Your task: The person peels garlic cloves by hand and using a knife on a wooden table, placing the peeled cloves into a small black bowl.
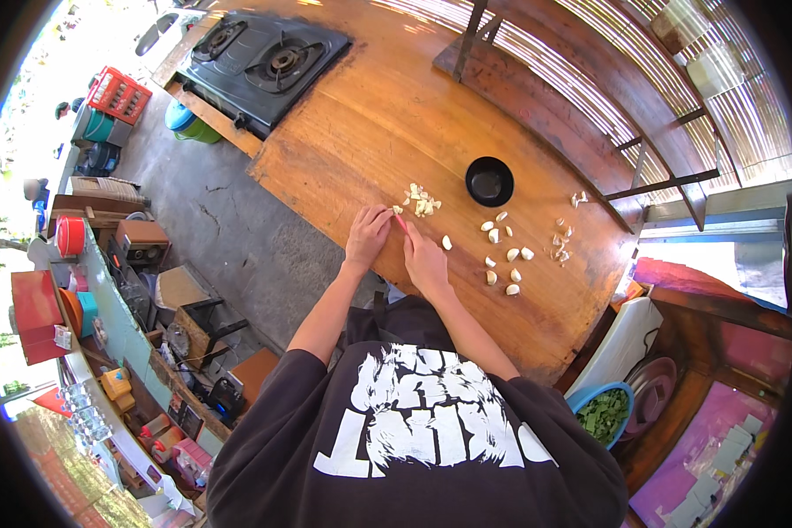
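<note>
My right hand (426, 262) grips a red-handled knife (401, 223) over the near edge of the wooden table (369, 138). Close beside it, the bent fingers of my left hand (368, 236) hold a small piece of garlic (396, 209) at the blade, which is mostly hidden. Just beyond lies a loose pile of cut garlic (424, 203). A single garlic clove (446, 243) rests to the right of my right hand. Farther right, several whole garlic cloves (513, 254) are scattered on the wood. Behind them stands a black bowl (490, 181).
Garlic skins (560, 244) lie toward the table's right end. A black two-burner gas stove (264, 66) sits at the far left. Wooden shelves (548, 99) border the back. A blue basin (607, 412) of cut green leaves stands at lower right. A cluttered shelf (105, 317) is at left.
</note>
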`<action>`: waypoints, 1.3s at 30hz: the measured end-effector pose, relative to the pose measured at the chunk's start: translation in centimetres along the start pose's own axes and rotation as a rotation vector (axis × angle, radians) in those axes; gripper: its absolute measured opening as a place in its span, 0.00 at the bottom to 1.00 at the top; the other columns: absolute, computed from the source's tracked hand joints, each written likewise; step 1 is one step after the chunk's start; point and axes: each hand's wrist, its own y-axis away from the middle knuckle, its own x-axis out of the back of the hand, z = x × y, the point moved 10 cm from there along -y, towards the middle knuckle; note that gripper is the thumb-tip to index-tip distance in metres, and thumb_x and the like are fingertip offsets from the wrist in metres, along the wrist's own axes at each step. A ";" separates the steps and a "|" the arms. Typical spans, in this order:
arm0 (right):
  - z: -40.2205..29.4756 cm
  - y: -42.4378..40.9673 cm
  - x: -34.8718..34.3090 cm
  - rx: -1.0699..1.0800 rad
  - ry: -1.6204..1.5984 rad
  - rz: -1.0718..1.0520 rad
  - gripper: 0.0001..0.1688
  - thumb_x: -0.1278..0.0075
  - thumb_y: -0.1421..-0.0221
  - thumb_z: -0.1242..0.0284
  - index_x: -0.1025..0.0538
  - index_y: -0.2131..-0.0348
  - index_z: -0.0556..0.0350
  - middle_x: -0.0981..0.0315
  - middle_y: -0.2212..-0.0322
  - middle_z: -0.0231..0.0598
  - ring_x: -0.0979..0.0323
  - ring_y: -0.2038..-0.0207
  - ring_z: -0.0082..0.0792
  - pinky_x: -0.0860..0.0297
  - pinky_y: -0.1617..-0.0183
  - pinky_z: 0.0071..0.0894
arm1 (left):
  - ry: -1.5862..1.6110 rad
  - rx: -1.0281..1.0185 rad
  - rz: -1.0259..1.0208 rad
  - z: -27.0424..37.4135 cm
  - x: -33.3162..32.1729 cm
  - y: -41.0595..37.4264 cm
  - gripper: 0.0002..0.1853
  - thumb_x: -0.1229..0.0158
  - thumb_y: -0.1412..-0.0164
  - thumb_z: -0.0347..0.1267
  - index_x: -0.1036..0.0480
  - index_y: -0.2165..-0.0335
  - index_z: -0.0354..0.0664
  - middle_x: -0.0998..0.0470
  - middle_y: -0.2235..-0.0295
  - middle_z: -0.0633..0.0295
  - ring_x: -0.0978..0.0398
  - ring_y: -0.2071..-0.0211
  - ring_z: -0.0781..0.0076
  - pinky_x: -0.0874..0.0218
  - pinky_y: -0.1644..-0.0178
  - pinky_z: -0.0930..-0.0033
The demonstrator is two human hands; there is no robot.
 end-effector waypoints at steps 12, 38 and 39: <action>1.0 1.4 1.1 -0.071 -0.054 -0.041 0.22 0.57 0.31 0.63 0.27 0.43 0.50 0.20 0.65 0.55 0.21 0.62 0.58 0.27 0.58 0.57 | 0.004 -0.003 0.006 0.6 0.2 -0.7 0.12 0.39 0.44 0.23 0.23 0.59 0.40 0.24 0.61 0.58 0.26 0.58 0.55 0.31 0.52 0.57; 1.0 0.2 0.7 -0.050 -0.106 0.050 0.24 0.59 0.30 0.61 0.28 0.41 0.48 0.20 0.64 0.55 0.21 0.62 0.57 0.27 0.58 0.57 | 0.065 0.024 0.042 0.0 0.5 -0.4 0.09 0.38 0.43 0.24 0.23 0.61 0.38 0.22 0.61 0.56 0.25 0.57 0.54 0.31 0.51 0.57; 0.9 0.5 0.8 -0.054 -0.095 0.037 0.24 0.58 0.30 0.61 0.28 0.41 0.47 0.20 0.64 0.55 0.21 0.62 0.58 0.27 0.58 0.57 | 0.062 0.022 0.046 0.0 0.5 -0.4 0.09 0.38 0.43 0.24 0.23 0.61 0.38 0.22 0.61 0.56 0.25 0.57 0.54 0.31 0.51 0.57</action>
